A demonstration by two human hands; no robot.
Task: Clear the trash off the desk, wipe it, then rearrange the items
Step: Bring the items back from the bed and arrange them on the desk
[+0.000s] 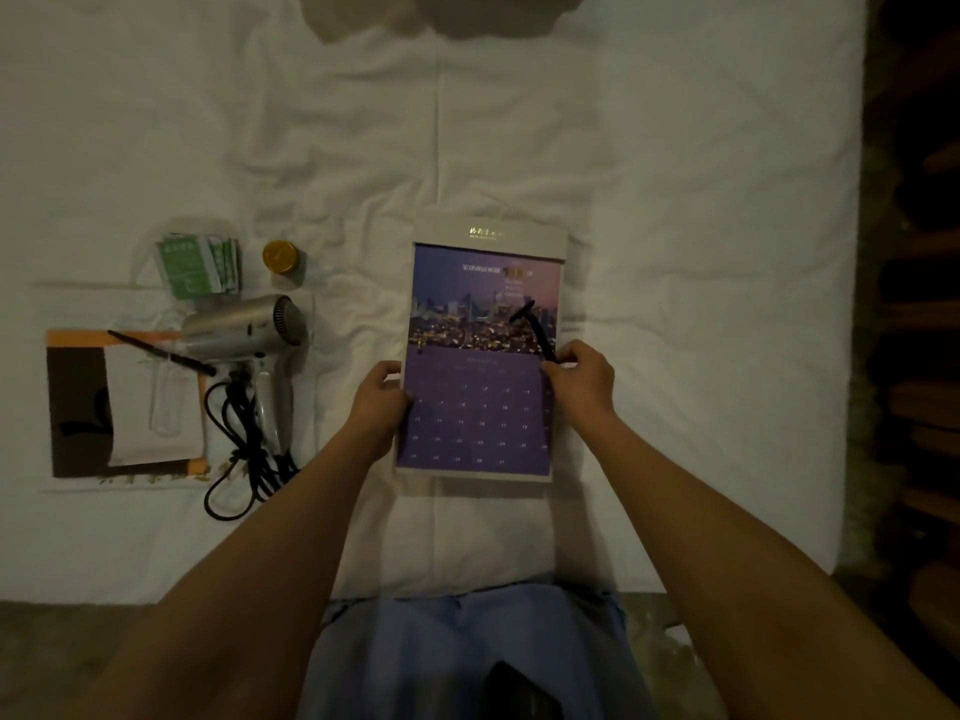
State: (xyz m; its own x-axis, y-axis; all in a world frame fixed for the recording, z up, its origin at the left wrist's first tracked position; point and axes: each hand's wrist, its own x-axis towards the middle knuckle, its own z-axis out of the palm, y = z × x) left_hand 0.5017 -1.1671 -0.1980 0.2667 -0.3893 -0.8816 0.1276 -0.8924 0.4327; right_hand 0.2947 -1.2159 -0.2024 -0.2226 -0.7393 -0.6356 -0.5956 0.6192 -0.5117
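I have the calendar (480,356) by both long edges, lying flat on the white cloth (675,200) that covers the table, just past the table's near edge at about 12 o'clock from my lap. My left hand (376,402) pinches its left edge, thumb on top, and my right hand (582,379) pinches the right edge while also holding a thin black razor (535,330), whose head points up over the city photo. So both grips are narrow and loaded, the right one with two things at once. This looks like the rearranging stage, and the step is to set the calendar square. To do it well I should slide it rather than lift it, keep its top edge parallel to the far edge of the table, and press lightly so the cloth does not bunch beneath it. The razor may slip or scratch the print, so I would rather lay it down first. The hair dryer (254,330), its cord (244,449), the green packets (200,265), the gold-lidded jar (280,257) and the orange-edged folder (124,407) sit grouped at 9 to 10 o'clock, well apart from the calendar.
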